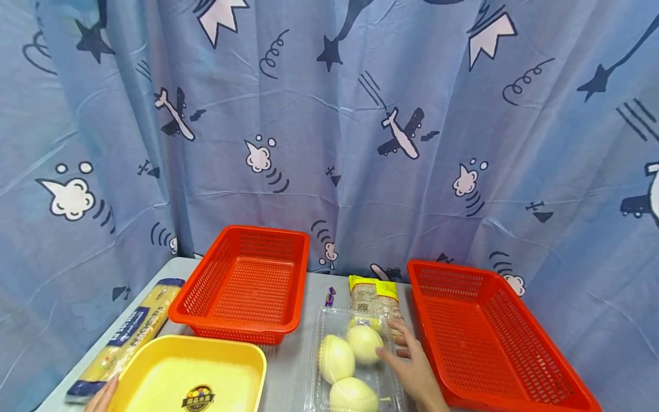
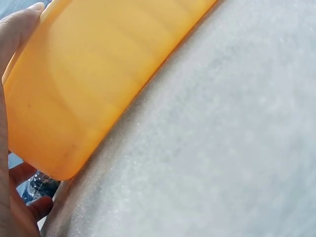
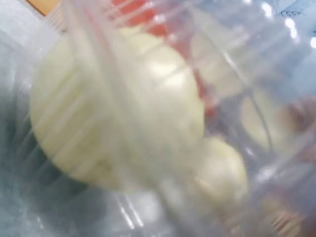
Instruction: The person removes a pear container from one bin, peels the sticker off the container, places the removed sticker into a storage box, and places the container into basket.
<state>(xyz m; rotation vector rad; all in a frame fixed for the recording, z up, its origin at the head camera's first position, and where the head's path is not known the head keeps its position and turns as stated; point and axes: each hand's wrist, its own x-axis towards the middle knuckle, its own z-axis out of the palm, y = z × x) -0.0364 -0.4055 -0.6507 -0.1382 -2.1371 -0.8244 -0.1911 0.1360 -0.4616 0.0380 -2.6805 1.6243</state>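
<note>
A clear plastic clamshell box (image 1: 337, 317) holds three pale yellow round fruits (image 1: 354, 395), one with a thin stem. My right hand (image 1: 414, 369) grips its right edge, thumb over the lid and fingers along the side. The right wrist view is blurred, with the fruits (image 3: 118, 108) close behind ribbed plastic. At the lower left, my left hand (image 1: 103, 396) holds the rim of a yellow plastic basin (image 1: 226, 375) with a round label inside. In the left wrist view its thumb lies by the rim of the basin (image 2: 94, 84), while other fingers curl near the lower corner.
One red basket (image 1: 247, 329) stands behind the basin; another red basket (image 1: 479, 343) is at the right. A long yellow and navy packet (image 1: 131, 337) lies along the left edge. Behind the box are a yellow-topped bag (image 1: 374, 294) and a purple-wrapped candy (image 1: 330, 296). A patterned curtain (image 1: 329, 143) hangs behind.
</note>
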